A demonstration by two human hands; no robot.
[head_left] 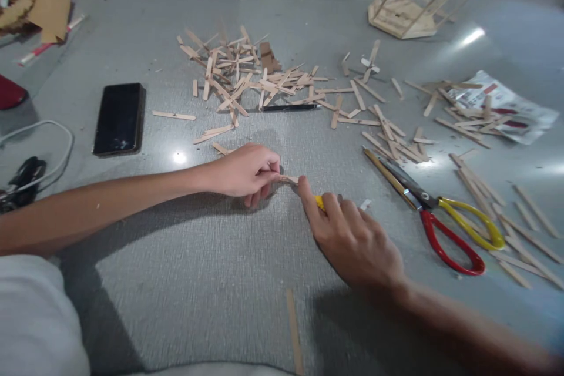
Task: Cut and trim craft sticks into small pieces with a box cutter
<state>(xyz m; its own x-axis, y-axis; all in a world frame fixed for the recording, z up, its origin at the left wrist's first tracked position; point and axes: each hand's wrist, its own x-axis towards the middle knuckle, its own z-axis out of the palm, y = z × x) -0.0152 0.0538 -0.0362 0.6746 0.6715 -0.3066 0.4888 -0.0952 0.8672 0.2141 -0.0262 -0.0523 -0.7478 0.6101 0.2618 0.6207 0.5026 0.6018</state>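
My left hand (pixel 247 171) is closed in a pinch on a small wooden stick piece (pixel 289 179), pressing it down on the grey mat (pixel 198 258). My right hand (pixel 348 235) is wrapped round a yellow-handled tool (pixel 319 202), probably a cutter, with the index finger stretched to the stick's end. The tool's blade is hidden by the fingers. Both hands meet at the middle of the table.
A pile of wooden sticks (pixel 247 73) lies behind, more sticks (pixel 497 200) to the right. Red-and-yellow scissors (pixel 440 217), a black pen (pixel 291 107), a black phone (pixel 120 118), a stick-built model (pixel 409 6), a printed packet (pixel 511 106) and a white cable (pixel 39 147) are around.
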